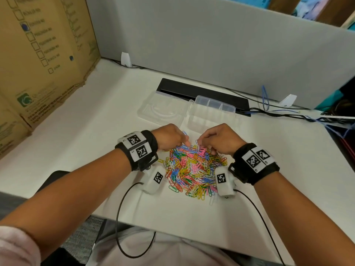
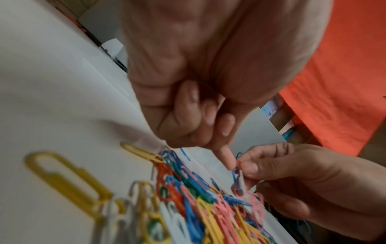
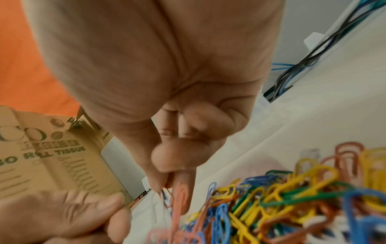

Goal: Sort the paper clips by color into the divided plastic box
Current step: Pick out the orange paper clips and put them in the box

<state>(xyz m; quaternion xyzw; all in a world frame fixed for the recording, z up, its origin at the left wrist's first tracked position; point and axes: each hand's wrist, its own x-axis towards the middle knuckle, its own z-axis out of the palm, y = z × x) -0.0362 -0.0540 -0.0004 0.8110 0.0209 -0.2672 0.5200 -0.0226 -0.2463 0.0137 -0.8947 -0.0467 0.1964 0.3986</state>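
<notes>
A heap of coloured paper clips [image 1: 192, 169] lies on the white table between my wrists. The clear divided box [image 1: 228, 108] stands open behind it, its lid [image 1: 151, 110] flat to the left; I see no clips in the compartments. At the heap's far edge my right hand [image 1: 200, 145] pinches a small tangle of clips [image 2: 239, 176], white, blue and red, between thumb and fingers. My left hand [image 1: 187, 144] points its straight index fingertip [image 2: 227, 158] onto that tangle, the other fingers curled in. The right wrist view shows the pinched pink clip [image 3: 179, 196].
A cardboard box [image 1: 38, 64] walls off the left side. A grey partition [image 1: 230, 45] runs along the back, with a black slot [image 1: 201, 93] and a bundle of cables [image 1: 288, 112] at the back right. The table's front edge [image 1: 172, 229] is near my body.
</notes>
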